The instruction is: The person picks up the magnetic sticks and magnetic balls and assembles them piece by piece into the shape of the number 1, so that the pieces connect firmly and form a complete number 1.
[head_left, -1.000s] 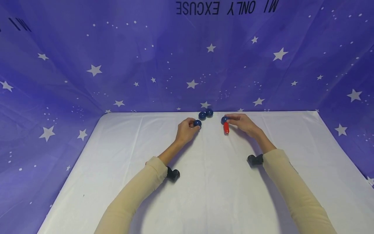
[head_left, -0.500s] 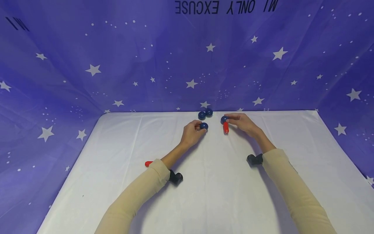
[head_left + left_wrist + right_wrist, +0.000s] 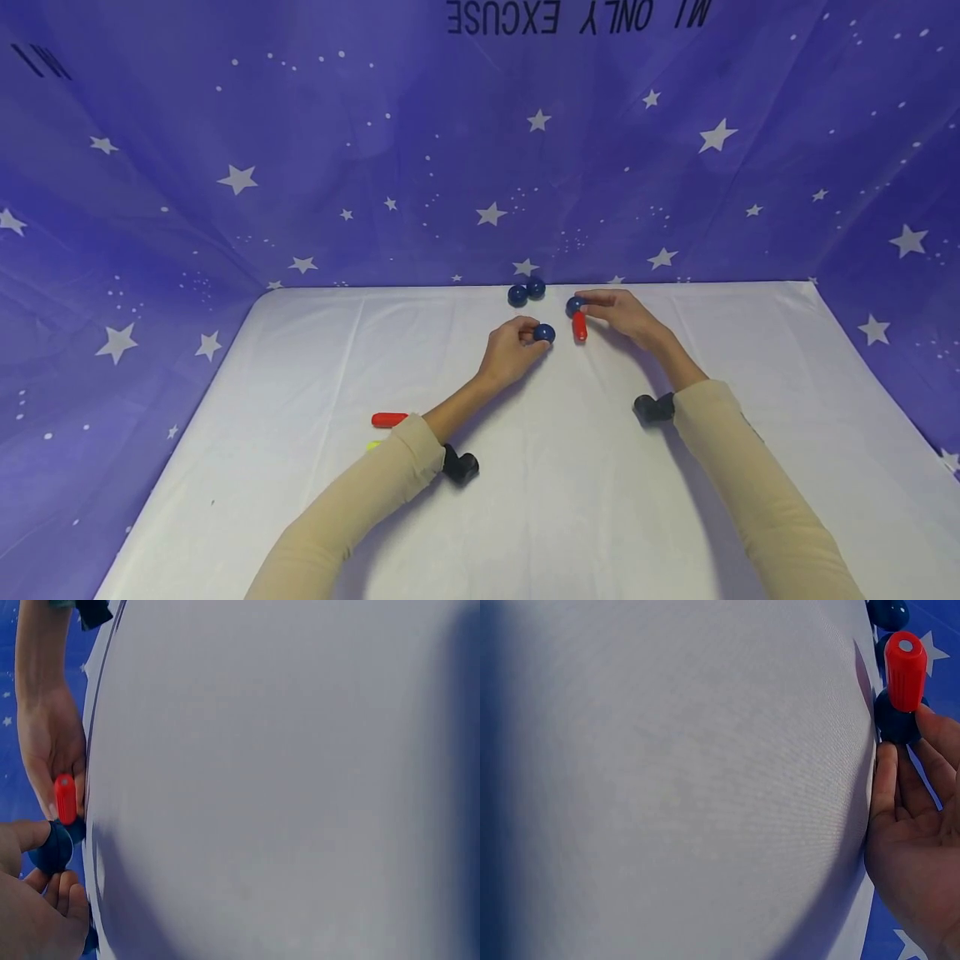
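A purple cloth (image 3: 420, 150) printed with white stars and dark lettering rises behind and beside your white tabletop (image 3: 570, 508). Over the table reach your beige left sleeve (image 3: 337, 508) and right sleeve (image 3: 757, 475), with a black device (image 3: 654, 408) at your right cuff and another black device (image 3: 461, 467) at your left.

Your left hand (image 3: 512, 354) pinches a dark blue ball (image 3: 544, 333) between thumb and fingers, near the far middle of the table. Your right hand (image 3: 624, 315) pinches a second blue ball (image 3: 574, 306), a little farther back and to the right; the two balls are apart in the head view. Two loose balls, one nearer (image 3: 517, 296) and one farther (image 3: 536, 288), lie side by side close to the back edge.

A red peg (image 3: 580, 327) meets the ball in your right hand and points toward you; you cannot tell from here how deep it sits. Another red peg (image 3: 389, 420) lies beside your left cuff, partly covered, and just below it shows a yellow sliver (image 3: 373, 446), mostly hidden by your sleeve.
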### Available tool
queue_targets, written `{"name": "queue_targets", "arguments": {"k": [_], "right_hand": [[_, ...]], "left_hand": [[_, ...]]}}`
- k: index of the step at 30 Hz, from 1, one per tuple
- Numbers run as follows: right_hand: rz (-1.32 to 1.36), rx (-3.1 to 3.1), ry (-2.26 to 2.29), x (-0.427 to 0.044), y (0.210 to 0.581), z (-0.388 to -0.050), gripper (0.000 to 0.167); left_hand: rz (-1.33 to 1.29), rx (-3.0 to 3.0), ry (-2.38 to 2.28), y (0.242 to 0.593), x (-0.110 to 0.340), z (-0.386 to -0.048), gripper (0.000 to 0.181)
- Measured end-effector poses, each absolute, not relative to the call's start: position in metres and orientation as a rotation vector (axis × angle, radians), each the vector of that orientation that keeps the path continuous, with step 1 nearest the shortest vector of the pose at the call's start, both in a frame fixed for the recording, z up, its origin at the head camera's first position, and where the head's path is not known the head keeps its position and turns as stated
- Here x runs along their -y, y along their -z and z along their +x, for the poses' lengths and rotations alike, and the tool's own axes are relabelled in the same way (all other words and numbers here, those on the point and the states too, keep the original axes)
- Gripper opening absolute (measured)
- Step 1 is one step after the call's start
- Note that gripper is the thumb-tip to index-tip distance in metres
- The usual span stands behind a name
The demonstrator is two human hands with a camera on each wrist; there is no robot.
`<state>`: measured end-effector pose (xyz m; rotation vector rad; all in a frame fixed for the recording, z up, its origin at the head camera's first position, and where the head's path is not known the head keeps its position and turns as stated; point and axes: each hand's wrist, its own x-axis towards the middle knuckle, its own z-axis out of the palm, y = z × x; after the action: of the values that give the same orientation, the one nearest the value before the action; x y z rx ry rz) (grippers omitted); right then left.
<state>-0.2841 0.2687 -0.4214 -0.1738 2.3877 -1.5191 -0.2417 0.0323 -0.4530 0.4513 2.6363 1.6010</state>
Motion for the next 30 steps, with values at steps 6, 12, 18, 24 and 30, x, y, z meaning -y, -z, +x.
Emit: {"name": "queue_targets", "arguments": {"k": [6, 12, 18, 24, 30], "right_hand": [[-0.196, -2.383, 1.539, -0.269, 0.422, -0.284, 0.045], [-0.203, -2.363, 1.558, -0.27, 0.423, -0.285, 0.045], [-0.202, -2.351, 1.568, -0.27, 0.422, -0.285, 0.045], [-0.212, -2.35, 1.574, -0.27, 0.422, -0.284, 0.044], [-0.237, -2.383, 1.554, -0.27, 0.424, -0.285, 0.046]], "left_hand": [[0.485, -2.606, -1.588, 0.453, -0.044, -0.234, 0.033], [0.532, -2.569, -1.606, 0.455, -0.055, -0.23, 0.033], [0.566, -2.538, -1.607, 0.458, -0.063, -0.229, 0.034], [0.577, -2.532, -1.603, 0.46, -0.069, -0.227, 0.032], [0.583, -2.529, -1.605, 0.462, -0.073, -0.226, 0.032]]}}
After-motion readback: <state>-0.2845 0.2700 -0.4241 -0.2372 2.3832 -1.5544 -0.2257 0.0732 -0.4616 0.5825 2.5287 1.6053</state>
